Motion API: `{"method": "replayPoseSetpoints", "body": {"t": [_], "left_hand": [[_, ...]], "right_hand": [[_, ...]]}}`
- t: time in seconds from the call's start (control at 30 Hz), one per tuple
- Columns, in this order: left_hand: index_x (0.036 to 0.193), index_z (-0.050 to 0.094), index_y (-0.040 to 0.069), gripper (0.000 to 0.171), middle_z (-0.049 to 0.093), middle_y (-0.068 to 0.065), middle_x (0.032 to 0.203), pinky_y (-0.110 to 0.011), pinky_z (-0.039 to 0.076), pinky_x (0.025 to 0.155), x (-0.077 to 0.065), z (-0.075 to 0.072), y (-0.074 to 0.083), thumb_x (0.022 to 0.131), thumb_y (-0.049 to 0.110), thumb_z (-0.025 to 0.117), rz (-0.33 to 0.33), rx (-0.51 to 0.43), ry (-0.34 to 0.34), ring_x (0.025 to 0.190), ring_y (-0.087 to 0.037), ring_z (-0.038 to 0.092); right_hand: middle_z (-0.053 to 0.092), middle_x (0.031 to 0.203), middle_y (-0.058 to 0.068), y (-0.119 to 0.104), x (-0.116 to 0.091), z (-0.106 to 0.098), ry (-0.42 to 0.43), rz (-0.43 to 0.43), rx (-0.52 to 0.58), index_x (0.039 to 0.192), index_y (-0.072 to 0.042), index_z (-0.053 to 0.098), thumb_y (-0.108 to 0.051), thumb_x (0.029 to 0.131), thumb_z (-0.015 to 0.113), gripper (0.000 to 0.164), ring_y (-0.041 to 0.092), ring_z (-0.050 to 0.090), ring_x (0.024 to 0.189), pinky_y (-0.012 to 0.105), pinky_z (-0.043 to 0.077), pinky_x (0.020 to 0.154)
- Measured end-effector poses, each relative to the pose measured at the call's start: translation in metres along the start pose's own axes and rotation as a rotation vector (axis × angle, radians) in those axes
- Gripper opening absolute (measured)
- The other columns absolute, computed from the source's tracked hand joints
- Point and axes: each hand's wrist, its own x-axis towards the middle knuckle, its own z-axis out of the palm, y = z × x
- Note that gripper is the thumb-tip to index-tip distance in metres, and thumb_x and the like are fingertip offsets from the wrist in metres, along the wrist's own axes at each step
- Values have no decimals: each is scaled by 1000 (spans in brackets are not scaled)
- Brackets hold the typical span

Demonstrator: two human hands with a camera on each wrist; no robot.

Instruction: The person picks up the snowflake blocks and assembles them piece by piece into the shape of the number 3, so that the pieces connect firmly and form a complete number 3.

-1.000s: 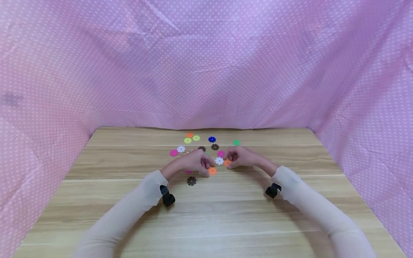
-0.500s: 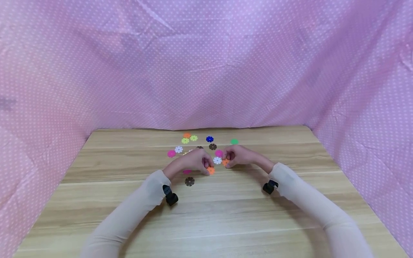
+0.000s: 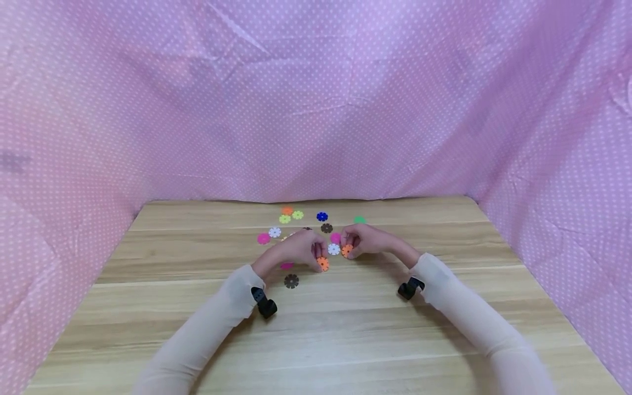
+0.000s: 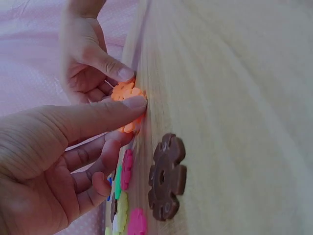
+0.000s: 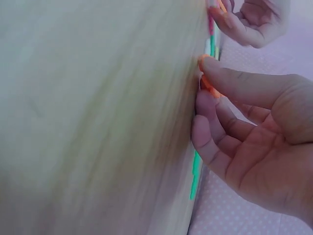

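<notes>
In the head view my left hand (image 3: 299,246) pinches an orange notched plastic disc (image 3: 323,264), a flower-shaped snowflake piece, between thumb and fingers. Just to its right, my right hand (image 3: 367,239) pinches a second orange disc (image 3: 348,251). The two orange discs are apart, both tilted up from the tabletop. Between the hands lies a white disc (image 3: 334,249), with a pink disc (image 3: 336,237) behind it. The left wrist view shows my left thumb across the face of its orange disc (image 4: 132,121). A brown disc (image 4: 167,177) lies flat near that hand.
Several more discs lie scattered on the wooden table (image 3: 316,334), among them a blue disc (image 3: 322,216), a green disc (image 3: 360,220) and a yellow disc (image 3: 285,219). My left hand partly hides some. A pink dotted cloth (image 3: 316,109) hangs around the table's back and sides.
The orange disc in my right hand now turns more of its face toward the head camera. My left hand keeps its disc, and both hands stay nearly in place.
</notes>
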Motion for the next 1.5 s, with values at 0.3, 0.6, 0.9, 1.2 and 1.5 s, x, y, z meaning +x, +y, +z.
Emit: {"method": "replayPoseSetpoints", "body": {"t": [0.3, 0.6, 0.9, 1.2, 1.5], "left_hand": [[101, 75, 9, 15, 73, -2, 91, -27, 59, 72, -8, -5, -7, 87, 4, 78, 10, -162, 54, 82, -13, 67], [107, 74, 6, 18, 75, -7, 97, -29, 59, 78, -15, -26, -25, 89, 4, 74, 14, -268, 188, 88, -14, 68], [106, 68, -2, 19, 66, -11, 95, -52, 62, 84, -15, -41, -22, 88, 2, 72, -49, -500, 304, 86, -36, 72], [111, 63, -1, 24, 64, -9, 100, -46, 62, 90, -17, -48, -22, 89, 2, 73, -121, -682, 382, 91, -29, 74], [113, 60, -2, 25, 70, -7, 95, -53, 58, 96, -22, -54, -21, 92, 4, 72, -130, -746, 404, 87, -22, 73]], "right_hand": [[71, 97, 14, 2, 4, -4, 68, -17, 28, 106, 0, 70, 6, 88, 70, 18, 17, 64, 85, 25, 56, 75], [75, 95, 14, -9, 20, -10, 207, -28, 156, 108, 3, 71, 2, 89, 73, 19, 18, 70, 83, 31, 60, 76], [74, 93, 11, -34, 33, -16, 272, -55, 328, 105, 3, 67, -4, 90, 76, 19, 21, 72, 86, 45, 62, 85], [74, 92, 11, -50, 41, -14, 327, -99, 443, 102, 3, 65, -1, 90, 73, 15, 43, 72, 94, 66, 54, 93], [72, 92, 7, -48, 44, -9, 410, -132, 440, 101, 2, 66, 0, 90, 73, 13, 24, 73, 86, 62, 56, 92]]}}
